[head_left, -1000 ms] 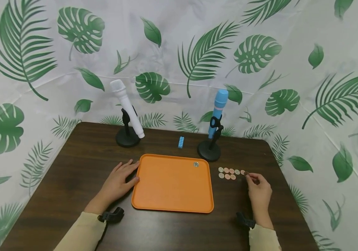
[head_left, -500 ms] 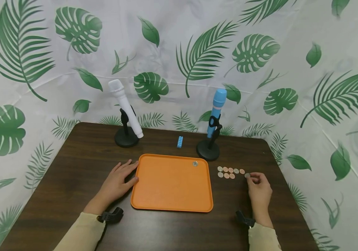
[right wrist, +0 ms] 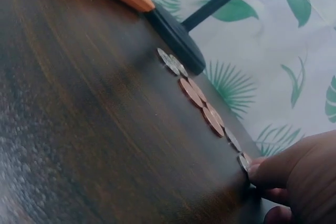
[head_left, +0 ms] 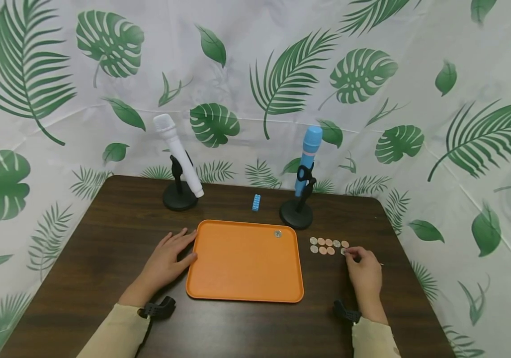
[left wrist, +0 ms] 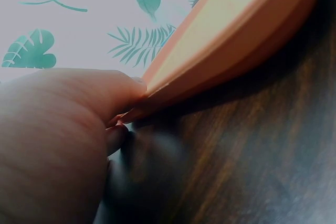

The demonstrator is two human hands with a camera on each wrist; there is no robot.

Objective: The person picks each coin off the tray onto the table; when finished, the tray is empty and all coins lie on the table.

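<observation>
Your left hand (head_left: pixel 166 261) lies flat, fingers straight and spread, fingertips against the left rim of the orange tray (head_left: pixel 244 291). Your right hand (head_left: pixel 364 276) rests well right of that tray, fingers curled, a fingertip pressing down. Both forearms wear beige sleeves.

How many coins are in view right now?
9: one on the orange tray at its far right corner, eight in two rows on the table, the right hand touching the end one.

white microphone (head_left: pixel 178 154), blue microphone (head_left: pixel 308 159), blue block (head_left: pixel 256 202).
</observation>
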